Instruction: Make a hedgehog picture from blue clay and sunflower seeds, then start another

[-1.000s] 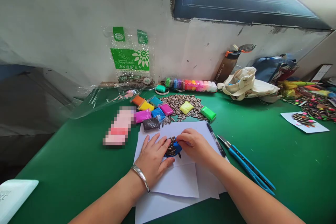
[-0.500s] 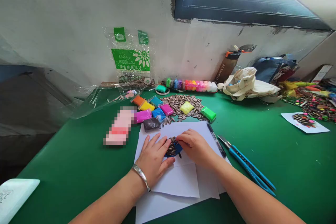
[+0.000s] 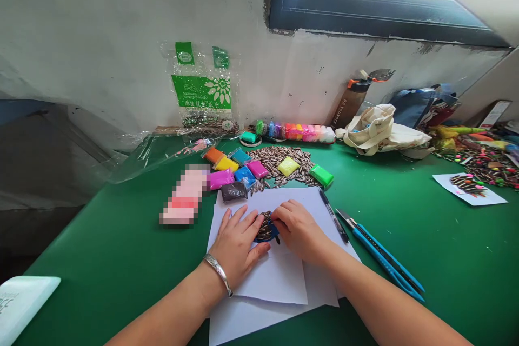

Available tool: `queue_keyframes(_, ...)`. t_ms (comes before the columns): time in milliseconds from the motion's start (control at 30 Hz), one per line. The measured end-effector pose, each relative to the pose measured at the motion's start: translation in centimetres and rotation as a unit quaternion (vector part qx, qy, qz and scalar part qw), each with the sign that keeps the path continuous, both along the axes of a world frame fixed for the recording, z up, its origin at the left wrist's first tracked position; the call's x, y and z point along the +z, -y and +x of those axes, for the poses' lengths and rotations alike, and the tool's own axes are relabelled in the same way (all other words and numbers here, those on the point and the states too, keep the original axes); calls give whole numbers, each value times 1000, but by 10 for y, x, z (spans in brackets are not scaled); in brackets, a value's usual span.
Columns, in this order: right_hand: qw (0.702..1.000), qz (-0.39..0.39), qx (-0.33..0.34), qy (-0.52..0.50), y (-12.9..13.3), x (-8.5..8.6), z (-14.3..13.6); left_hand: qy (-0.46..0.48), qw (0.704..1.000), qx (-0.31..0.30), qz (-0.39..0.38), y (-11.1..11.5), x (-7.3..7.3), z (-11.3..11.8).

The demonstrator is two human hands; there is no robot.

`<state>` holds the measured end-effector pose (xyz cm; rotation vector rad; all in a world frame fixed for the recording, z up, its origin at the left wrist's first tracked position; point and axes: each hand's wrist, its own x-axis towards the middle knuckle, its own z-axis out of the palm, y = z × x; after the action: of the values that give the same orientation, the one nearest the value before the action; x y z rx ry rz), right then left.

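Note:
A small piece of blue clay, studded with rows of striped sunflower seeds, lies on white sheets of paper. Flat on the paper, my left hand has its fingers spread, and its index fingertip touches the left edge of the clay. My right hand is closed in a pinch at the clay's right edge; whatever sits between its fingertips is hidden. One dark seed sticks out at the lower right of the clay. Beyond the paper is a heap of loose sunflower seeds.
Several colored clay packets surround the seed heap. A black pen lies along the paper's right edge, with a blue utility knife beside it. Farther right is a seed-decorated card. A cloth bag and a bottle stand near the wall.
My right hand has shifted very slightly at the clay's right edge, still pinched. My left hand stays in place.

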<state>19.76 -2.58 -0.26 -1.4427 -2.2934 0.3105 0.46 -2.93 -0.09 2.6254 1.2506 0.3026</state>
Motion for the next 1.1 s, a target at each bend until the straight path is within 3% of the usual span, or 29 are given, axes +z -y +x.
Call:
queue_keyframes(300, 1000, 14, -21, -4, -2, -7, -8, 0, 1000, -3, 3, 0, -3, -1)
queue_keyframes(567, 998, 6, -59, 3, -5, -4, 9, -13, 1000, -4, -1, 0, -2, 0)
queue_keyframes(1100, 997, 22, -35, 67, -1, 3, -3, -12, 1000, -3, 2, 0, -2, 0)
